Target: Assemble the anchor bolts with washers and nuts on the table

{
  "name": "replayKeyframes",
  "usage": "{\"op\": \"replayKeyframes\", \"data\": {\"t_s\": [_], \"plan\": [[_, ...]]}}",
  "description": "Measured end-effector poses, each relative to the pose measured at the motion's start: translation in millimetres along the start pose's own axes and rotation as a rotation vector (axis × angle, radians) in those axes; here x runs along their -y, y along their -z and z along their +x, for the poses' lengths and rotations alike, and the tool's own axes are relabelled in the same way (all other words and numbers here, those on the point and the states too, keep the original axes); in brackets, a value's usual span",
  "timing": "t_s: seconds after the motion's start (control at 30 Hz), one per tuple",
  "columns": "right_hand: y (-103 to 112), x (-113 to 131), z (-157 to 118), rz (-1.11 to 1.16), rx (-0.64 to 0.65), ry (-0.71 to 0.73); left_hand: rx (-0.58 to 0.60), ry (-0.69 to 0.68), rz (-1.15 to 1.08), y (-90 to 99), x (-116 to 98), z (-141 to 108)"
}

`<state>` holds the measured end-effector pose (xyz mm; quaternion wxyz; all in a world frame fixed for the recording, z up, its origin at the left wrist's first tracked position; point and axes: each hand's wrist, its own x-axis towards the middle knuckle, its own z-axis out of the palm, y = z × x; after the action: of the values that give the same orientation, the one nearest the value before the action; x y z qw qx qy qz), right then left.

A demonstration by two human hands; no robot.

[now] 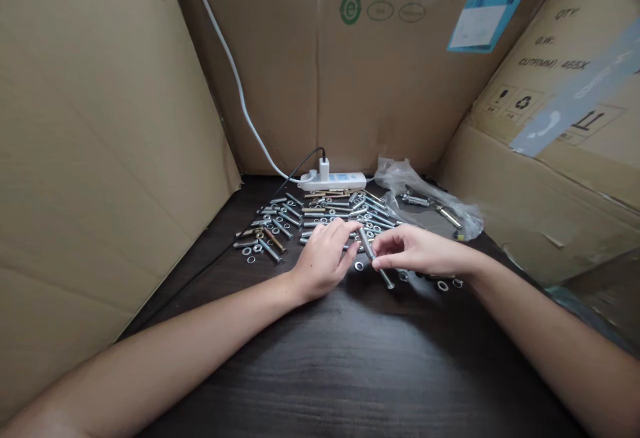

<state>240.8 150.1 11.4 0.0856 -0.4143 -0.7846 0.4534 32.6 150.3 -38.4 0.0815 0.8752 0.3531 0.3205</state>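
Observation:
My right hand (407, 249) pinches a silvery expansion bolt (367, 243) between thumb and fingertips. The bolt is tilted, its sleeve toward the top and its flared end pointing down toward me. On the other side, my left hand (325, 258) is curved, with a gap between thumb and index finger. Its index fingertip is at the bolt's upper end; whether they touch, I cannot tell. A flat washer (359, 266) lies just below my left fingers. Behind both hands spread several bolts with sleeves (315, 210), nuts (257, 248) and washers, partly hidden by my hands.
A white power strip (350, 181) with a charger (324, 170) stands behind the hardware. A black cable (210, 263) runs along the left. At right, a clear plastic bag (470, 218) holds more bolts. Cardboard walls (280, 65) surround the dark tabletop (340, 371) on three sides.

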Motion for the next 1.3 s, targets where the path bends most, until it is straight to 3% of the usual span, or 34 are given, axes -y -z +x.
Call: {"op": "replayKeyframes", "data": {"t_s": [0.2, 0.4, 0.7, 1.0, 1.17, 1.3], "plan": [[-4, -1, 5, 0.088, -0.076, 0.032, 0.033, -0.043, -0.057, 0.2, -5, -3], [-8, -1, 6, 0.084, -0.067, 0.0, 0.08, -0.12, -0.054, -4.7, -3, -5], [-9, -2, 7, 0.063, -0.082, -0.001, 0.08, -0.132, -0.031, -8.9, 0, -5], [-10, -1, 7, 0.089, 0.04, 0.066, 0.048, -0.151, 0.025, -10.2, 1, -6], [3, -2, 0, 0.023, 0.091, 0.064, 0.03, -0.188, 0.033, -8.9, 0, -6], [11, -7, -3, -0.023, -0.027, 0.004, -0.015, -0.285, -0.002, -6.0, -3, -7]]}}
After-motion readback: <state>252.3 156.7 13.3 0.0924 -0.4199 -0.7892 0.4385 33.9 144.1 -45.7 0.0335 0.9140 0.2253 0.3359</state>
